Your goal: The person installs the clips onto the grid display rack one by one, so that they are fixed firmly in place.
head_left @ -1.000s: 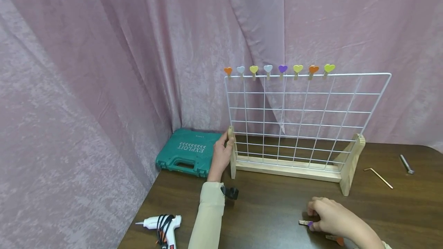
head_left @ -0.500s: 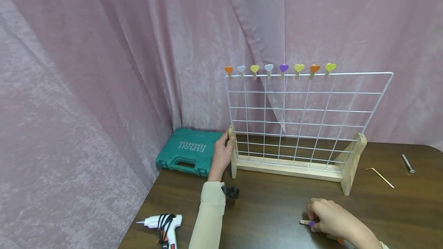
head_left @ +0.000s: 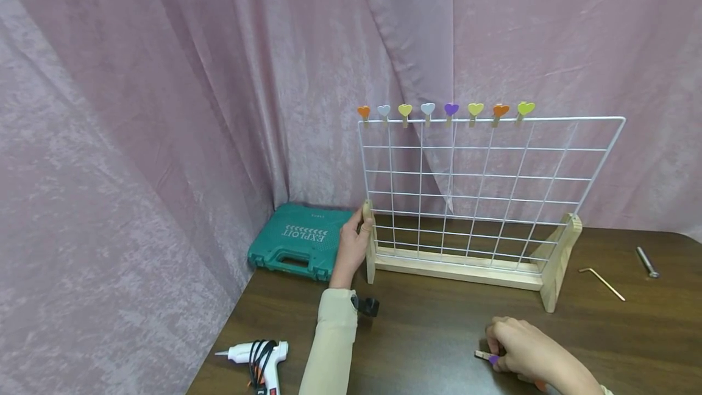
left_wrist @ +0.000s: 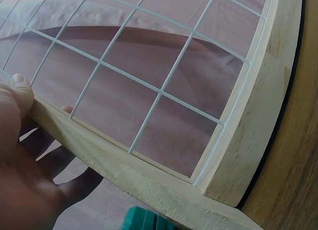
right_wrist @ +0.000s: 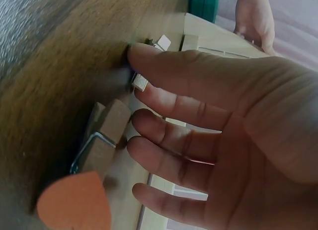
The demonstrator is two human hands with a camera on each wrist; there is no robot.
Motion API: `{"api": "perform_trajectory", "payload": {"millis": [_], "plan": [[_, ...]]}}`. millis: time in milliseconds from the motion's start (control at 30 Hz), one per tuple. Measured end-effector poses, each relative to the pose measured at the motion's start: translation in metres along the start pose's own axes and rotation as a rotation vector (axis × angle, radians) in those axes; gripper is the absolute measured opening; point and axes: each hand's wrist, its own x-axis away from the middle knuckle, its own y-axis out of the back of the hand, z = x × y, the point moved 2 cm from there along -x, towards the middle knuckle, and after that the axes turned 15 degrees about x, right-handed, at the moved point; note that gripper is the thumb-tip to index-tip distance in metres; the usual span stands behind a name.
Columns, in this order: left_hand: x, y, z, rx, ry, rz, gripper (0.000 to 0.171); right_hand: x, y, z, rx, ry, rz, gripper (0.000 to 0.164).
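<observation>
A white wire grid (head_left: 576, 118) stands in a pale wooden base. My left hand (head_left: 351, 239) grips the left wooden upright (head_left: 369, 264), thumb on its front and fingers behind, as the left wrist view shows. Low over the table, my right hand (head_left: 521, 343) pinches a small wooden clothespin (head_left: 482, 355) with a purple heart between thumb and index finger. Its heart is mostly hidden by the fingers. Close under that palm lies another clothespin (right_wrist: 102, 140), bearing an orange heart (right_wrist: 74, 202). Several heart clothespins (head_left: 451, 110) sit along the left and middle of the grid's top wire.
A green tool case (head_left: 304, 233) lies left of the stand, right beside my left hand. At the table's front left is a white glue gun (head_left: 271, 361) with a black cord. A hex key (head_left: 603, 285) and a bolt (head_left: 646, 261) lie on the right.
My right hand has shifted very slightly and covers more of the orange-heart clothespin. The purple-heart clothespin has turned a little. My left hand has stayed on the upright.
</observation>
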Motion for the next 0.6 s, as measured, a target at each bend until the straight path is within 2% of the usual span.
{"api": "perform_trajectory", "payload": {"millis": [200,300,600], "plan": [[0.001,0.0,0.001,-0.005,-0.002,0.003,0.039,0.001,0.003,0.0,-0.061,0.018,0.022,0.03],[0.001,0.0,0.001,-0.004,0.002,0.002,0.039,-0.001,0.008,0.0,-0.074,0.048,-0.009,0.03],[0.002,0.0,0.002,-0.011,0.007,-0.008,0.039,-0.003,0.029,0.004,-0.199,0.238,-0.353,0.027]]}}
